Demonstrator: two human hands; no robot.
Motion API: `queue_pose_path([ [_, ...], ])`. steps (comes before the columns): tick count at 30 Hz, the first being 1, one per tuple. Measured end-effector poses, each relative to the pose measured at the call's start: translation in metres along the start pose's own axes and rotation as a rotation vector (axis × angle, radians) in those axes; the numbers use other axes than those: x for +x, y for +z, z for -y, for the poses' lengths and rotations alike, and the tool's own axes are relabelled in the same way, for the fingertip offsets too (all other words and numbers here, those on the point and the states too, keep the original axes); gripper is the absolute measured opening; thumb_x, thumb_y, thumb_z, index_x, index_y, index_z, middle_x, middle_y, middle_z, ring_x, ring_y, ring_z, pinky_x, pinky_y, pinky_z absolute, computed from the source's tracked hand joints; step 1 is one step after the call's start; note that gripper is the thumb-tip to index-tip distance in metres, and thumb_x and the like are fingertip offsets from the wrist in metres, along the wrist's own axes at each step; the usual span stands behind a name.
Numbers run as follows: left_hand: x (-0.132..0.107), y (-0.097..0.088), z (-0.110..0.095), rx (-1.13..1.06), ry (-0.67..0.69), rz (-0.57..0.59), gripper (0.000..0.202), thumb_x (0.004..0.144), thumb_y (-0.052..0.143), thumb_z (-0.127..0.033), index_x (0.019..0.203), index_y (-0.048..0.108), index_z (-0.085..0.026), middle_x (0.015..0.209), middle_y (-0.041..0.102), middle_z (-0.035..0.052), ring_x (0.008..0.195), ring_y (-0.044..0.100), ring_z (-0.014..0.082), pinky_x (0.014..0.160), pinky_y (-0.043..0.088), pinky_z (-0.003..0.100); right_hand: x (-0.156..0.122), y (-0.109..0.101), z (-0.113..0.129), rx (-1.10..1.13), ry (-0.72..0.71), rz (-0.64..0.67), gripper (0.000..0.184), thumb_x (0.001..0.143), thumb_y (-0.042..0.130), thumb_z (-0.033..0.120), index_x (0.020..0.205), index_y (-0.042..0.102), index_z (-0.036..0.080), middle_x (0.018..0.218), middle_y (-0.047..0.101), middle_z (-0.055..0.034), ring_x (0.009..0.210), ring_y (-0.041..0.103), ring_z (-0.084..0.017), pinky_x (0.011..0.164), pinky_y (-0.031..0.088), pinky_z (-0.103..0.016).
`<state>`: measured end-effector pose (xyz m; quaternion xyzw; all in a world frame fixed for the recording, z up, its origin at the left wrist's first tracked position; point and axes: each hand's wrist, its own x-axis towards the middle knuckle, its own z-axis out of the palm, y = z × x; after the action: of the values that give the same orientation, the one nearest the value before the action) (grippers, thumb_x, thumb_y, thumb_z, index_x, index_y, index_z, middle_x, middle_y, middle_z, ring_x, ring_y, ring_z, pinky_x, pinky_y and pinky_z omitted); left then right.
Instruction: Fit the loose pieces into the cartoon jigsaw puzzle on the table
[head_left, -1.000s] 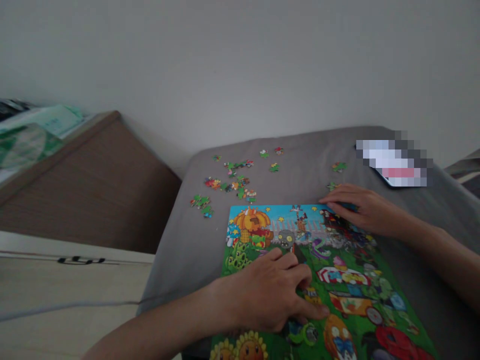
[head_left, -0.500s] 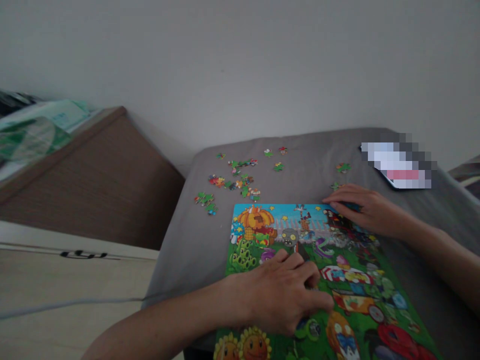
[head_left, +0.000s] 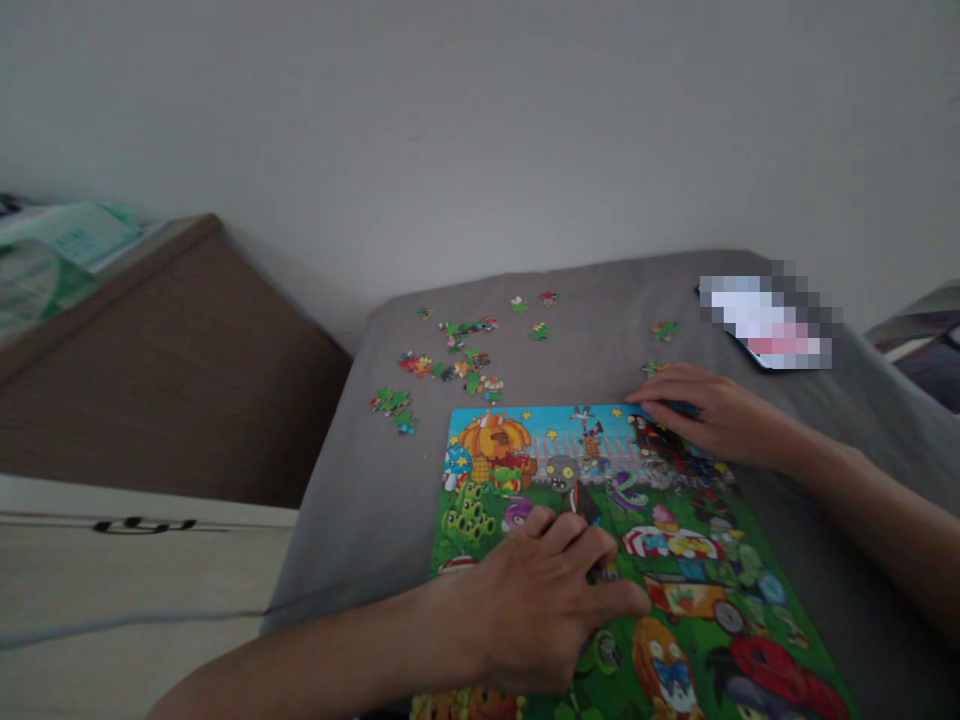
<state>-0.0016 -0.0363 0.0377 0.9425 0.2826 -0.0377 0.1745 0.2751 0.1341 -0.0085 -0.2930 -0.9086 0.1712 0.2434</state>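
Note:
A colourful cartoon jigsaw puzzle point(head_left: 592, 455) lies on the grey cloth, with pumpkin, zombie and plant figures on it. My left hand point(head_left: 544, 595) rests palm down over its middle. Three fingers are curled and one points right; the thumb and whatever is under the fingertips are hidden. At the puzzle's top right corner, my right hand point(head_left: 709, 415) has its fingers together on the edge, gripping it. Just beyond that hand lies a loose green puzzle piece point(head_left: 651, 369), with another piece point(head_left: 665, 330) farther back.
Several loose puzzle pieces point(head_left: 472, 370) are scattered behind and left of the puzzle. A phone point(head_left: 772, 325), its screen blurred out, lies at the back right. On the left stands a brown cabinet point(head_left: 172, 370) with plastic packs point(head_left: 71, 245) on top. A cable point(head_left: 150, 622) runs to the cloth's left edge.
The whole view has shifted slightly, so everything appears a little farther left. Both hands keep nearly the same places on the puzzle, and the loose pieces lie as before.

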Motion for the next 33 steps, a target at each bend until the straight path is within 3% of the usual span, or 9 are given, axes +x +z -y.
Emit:
queue_pose_path([
  [5, -0.002, 0.004, -0.004, 0.007, 0.022, -0.011, 0.038, 0.098, 0.058, -0.027, 0.134, 0.049, -0.029, 0.124, 0.057, 0.0062, 0.108, 0.050, 0.0267, 0.092, 0.041, 0.043, -0.001, 0.000, 0.000, -0.007, 0.001, -0.018, 0.023, 0.100, 0.054, 0.031, 0.105, 0.077, 0.026, 0.101, 0.078, -0.0076, 0.097, 0.072, -0.027, 0.093, 0.057, -0.048],
  [8, -0.001, -0.003, 0.010, -0.057, 0.033, -0.147, 0.031, 0.106, 0.049, -0.043, 0.132, 0.053, -0.028, 0.124, 0.060, 0.0059, 0.110, 0.052, 0.0253, 0.096, 0.040, 0.042, 0.000, -0.001, 0.001, -0.005, -0.001, -0.016, 0.024, 0.100, 0.054, 0.031, 0.105, 0.077, 0.026, 0.101, 0.078, -0.0076, 0.097, 0.072, -0.027, 0.092, 0.057, -0.047],
  [10, -0.001, -0.014, 0.034, -0.099, -0.081, -0.301, 0.038, 0.107, 0.041, -0.054, 0.129, 0.057, -0.028, 0.126, 0.060, 0.0066, 0.116, 0.051, 0.0252, 0.103, 0.039, 0.043, 0.000, -0.002, 0.002, 0.002, -0.003, -0.007, 0.024, 0.101, 0.054, 0.031, 0.106, 0.077, 0.026, 0.101, 0.078, -0.0076, 0.098, 0.072, -0.027, 0.093, 0.057, -0.047],
  [14, -0.002, -0.039, 0.108, 0.006, -0.606, -0.570, 0.032, 0.109, 0.040, -0.036, 0.121, 0.068, -0.026, 0.132, 0.061, 0.0072, 0.129, 0.047, 0.0253, 0.116, 0.031, 0.047, 0.002, -0.002, 0.005, -0.008, -0.005, -0.013, 0.025, 0.101, 0.052, 0.031, 0.104, 0.077, 0.025, 0.099, 0.077, -0.0079, 0.096, 0.072, -0.025, 0.090, 0.057, -0.043],
  [18, -0.003, -0.045, 0.171, 0.041, -0.812, -0.626, 0.040, 0.107, 0.042, -0.037, 0.141, 0.061, -0.027, 0.156, 0.048, 0.0104, 0.141, 0.036, 0.0352, 0.117, 0.029, 0.059, 0.003, -0.001, 0.004, -0.036, -0.043, -0.025, 0.027, 0.103, 0.050, 0.030, 0.104, 0.075, 0.022, 0.096, 0.076, -0.0081, 0.095, 0.071, -0.024, 0.088, 0.056, -0.042],
  [21, 0.000, -0.039, 0.192, 0.032, -0.878, -0.598, 0.042, 0.106, 0.047, -0.039, 0.145, 0.060, -0.032, 0.164, 0.041, 0.0085, 0.145, 0.033, 0.0399, 0.115, 0.029, 0.064, 0.003, -0.001, 0.003, -0.058, -0.063, -0.022, 0.026, 0.103, 0.050, 0.030, 0.104, 0.075, 0.021, 0.098, 0.076, -0.0084, 0.094, 0.071, -0.023, 0.088, 0.056, -0.041],
  [28, 0.004, -0.047, 0.189, -0.036, -0.855, -0.617, 0.022, 0.098, 0.061, -0.031, 0.114, 0.073, -0.023, 0.146, 0.058, 0.0112, 0.139, 0.043, 0.0368, 0.112, 0.037, 0.057, 0.002, -0.002, 0.004, -0.074, -0.059, -0.005, 0.026, 0.103, 0.049, 0.030, 0.103, 0.074, 0.022, 0.099, 0.076, -0.0081, 0.097, 0.070, -0.024, 0.094, 0.054, -0.041],
  [31, -0.001, -0.053, 0.169, -0.127, -0.782, -0.595, 0.023, 0.100, 0.055, -0.032, 0.112, 0.070, -0.018, 0.118, 0.071, 0.0107, 0.108, 0.063, 0.0259, 0.094, 0.050, 0.041, 0.001, -0.003, 0.003, -0.079, -0.051, 0.005, 0.026, 0.103, 0.049, 0.029, 0.104, 0.074, 0.022, 0.100, 0.076, -0.0082, 0.098, 0.070, -0.024, 0.094, 0.053, -0.041],
  [33, -0.003, -0.054, 0.147, -0.204, -0.708, -0.526, 0.022, 0.098, 0.059, -0.035, 0.109, 0.071, -0.019, 0.100, 0.074, 0.0054, 0.083, 0.064, 0.0186, 0.076, 0.050, 0.031, 0.001, -0.004, 0.004, -0.078, -0.051, 0.017, 0.026, 0.103, 0.049, 0.029, 0.104, 0.074, 0.021, 0.099, 0.076, -0.0082, 0.097, 0.070, -0.023, 0.091, 0.053, -0.040],
])
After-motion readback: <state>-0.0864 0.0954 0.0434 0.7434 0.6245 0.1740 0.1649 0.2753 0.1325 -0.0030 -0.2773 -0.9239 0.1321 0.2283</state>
